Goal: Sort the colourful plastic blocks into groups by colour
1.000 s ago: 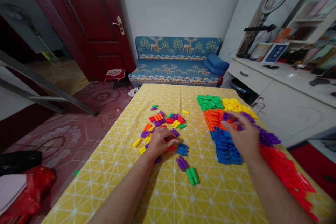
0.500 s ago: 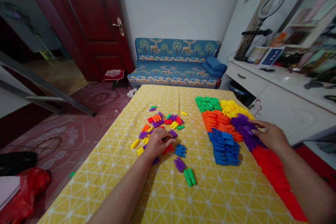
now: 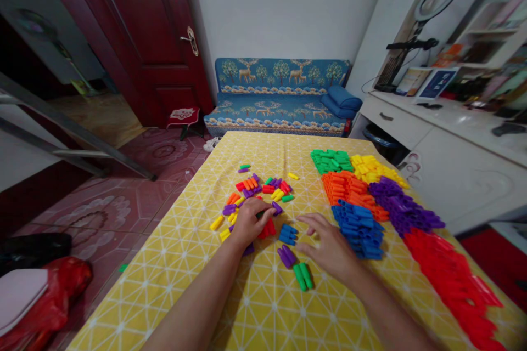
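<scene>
Over the mixed heap of small plastic bullet-shaped blocks, my left hand (image 3: 250, 224) is closed, thumb and forefinger together at a purple bullet-shaped block (image 3: 277, 208). Its palm side is hidden. Red blocks (image 3: 267, 228) lie under and beside that hand. My right hand (image 3: 327, 244) hovers with fingers apart and nothing in them, just right of a blue set of joined blocks (image 3: 287, 234). Nearer to me lie a purple pair (image 3: 286, 256) and a green pair (image 3: 303, 276). More loose orange, yellow, purple and green blocks (image 3: 251, 184) spread beyond my left hand.
Sorted piles stand at the right of the yellow-clothed table (image 3: 263, 307): green (image 3: 330, 161), yellow (image 3: 376, 169), orange (image 3: 349, 193), purple (image 3: 401, 204), blue (image 3: 357, 230) and red (image 3: 453, 285). Behind is a blue sofa (image 3: 280, 104); a white dresser (image 3: 448, 159) stands right.
My right hand has left the purple pile and moved left to beside the blue set, fingers apart. My left hand stays at the heap. The view has shifted slightly.
</scene>
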Demonstrator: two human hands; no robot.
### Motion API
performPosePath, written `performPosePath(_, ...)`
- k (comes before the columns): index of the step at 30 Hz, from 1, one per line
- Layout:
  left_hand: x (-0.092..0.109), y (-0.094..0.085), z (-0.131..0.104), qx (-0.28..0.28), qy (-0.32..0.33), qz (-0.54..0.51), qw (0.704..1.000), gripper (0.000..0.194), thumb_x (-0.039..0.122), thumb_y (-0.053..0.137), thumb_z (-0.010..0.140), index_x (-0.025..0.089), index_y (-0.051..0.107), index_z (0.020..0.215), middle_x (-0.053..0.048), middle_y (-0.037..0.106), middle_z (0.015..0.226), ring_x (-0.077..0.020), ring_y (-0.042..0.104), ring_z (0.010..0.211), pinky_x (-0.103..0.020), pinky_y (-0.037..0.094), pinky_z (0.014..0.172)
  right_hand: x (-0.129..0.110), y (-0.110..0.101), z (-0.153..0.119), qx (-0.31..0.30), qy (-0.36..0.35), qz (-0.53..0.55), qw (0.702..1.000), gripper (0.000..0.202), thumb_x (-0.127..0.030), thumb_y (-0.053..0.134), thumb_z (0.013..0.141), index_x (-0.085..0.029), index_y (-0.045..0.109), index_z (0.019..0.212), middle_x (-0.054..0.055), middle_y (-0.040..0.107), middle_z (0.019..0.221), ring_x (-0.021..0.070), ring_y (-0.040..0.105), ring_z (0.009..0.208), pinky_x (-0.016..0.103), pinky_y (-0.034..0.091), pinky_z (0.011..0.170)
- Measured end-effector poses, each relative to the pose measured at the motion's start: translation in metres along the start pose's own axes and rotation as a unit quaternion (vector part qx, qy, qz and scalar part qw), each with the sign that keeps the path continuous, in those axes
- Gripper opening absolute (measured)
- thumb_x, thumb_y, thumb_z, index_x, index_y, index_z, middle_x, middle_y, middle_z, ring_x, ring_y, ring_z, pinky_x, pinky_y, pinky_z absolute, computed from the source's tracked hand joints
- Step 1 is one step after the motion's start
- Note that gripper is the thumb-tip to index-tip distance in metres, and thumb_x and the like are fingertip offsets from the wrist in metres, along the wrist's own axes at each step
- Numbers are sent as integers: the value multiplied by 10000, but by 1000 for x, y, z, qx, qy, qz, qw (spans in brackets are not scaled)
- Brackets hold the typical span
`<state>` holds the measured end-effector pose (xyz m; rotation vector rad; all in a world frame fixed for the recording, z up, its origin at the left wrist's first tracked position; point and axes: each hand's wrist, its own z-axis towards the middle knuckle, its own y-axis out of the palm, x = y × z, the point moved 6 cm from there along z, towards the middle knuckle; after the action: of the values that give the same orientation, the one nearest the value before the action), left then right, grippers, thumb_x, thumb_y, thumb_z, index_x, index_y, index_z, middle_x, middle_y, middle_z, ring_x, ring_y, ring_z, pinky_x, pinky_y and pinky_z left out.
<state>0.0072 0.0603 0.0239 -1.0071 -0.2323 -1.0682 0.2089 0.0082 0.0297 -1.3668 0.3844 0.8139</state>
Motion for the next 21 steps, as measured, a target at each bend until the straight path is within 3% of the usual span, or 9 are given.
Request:
performPosePath(2, 0, 0, 0, 0, 1, 3, 1000, 170, 301, 603, 908, 194, 728, 866, -44, 732, 808, -170, 651, 774, -300, 467, 761, -11, 23, -2, -45, 12, -30, 998, 560, -254, 689, 731, -284, 577, 1279, 43, 583, 1167, 159, 602, 908, 275, 508, 788)
performPosePath(5, 1, 1, 0, -4, 3, 7, 1000, 166, 293, 600, 909, 194, 726, 863, -43, 729, 809, -169, 647, 774, -302, 462, 764, -11, 40, 6, -48, 19, -99, 994, 523, -213, 674, 763, -277, 586, 1275, 53, 580, 1103, 189, 596, 946, 289, 491, 799)
performPosePath(9, 2, 1, 1, -13, 3, 11, 1000, 177, 294, 590, 913, 190, 723, 861, -47, 719, 795, -170, 636, 762, -309, 459, 761, -1, 46, 20, 32, 40, -133, 990, 454, -209, 659, 788, -247, 605, 1237, 64, 584, 1065, 205, 603, 909, 313, 489, 772)
performPosePath(13, 2, 2, 1, -19, 5, 12, 1000, 145, 268, 600, 903, 200, 727, 888, -48, 727, 818, -176, 644, 781, -316, 465, 771, 6, 43, 19, 125, 46, -22, 991, 379, -221, 636, 808, -200, 595, 1184, 59, 599, 1059, 138, 594, 736, 288, 509, 715)
performPosePath(16, 0, 2, 1, -20, 2, 15, 1000, 143, 270, 602, 900, 204, 728, 886, -52, 734, 837, -183, 652, 797, -323, 471, 778, 5, 22, 10, 178, -3, 6, 984, 344, -243, 627, 823, -194, 595, 1162, 53, 630, 1015, 135, 586, 719, 291, 515, 720)
performPosePath(21, -2, 2, 1, -23, 7, 15, 1000, 140, 268, 604, 895, 200, 725, 872, -53, 733, 828, -183, 651, 781, -327, 478, 772, 23, -60, -11, 294, -70, -108, 947, 326, -383, 631, 853, -215, 628, 1132, 68, 650, 1103, 210, 591, 969, 366, 491, 866)
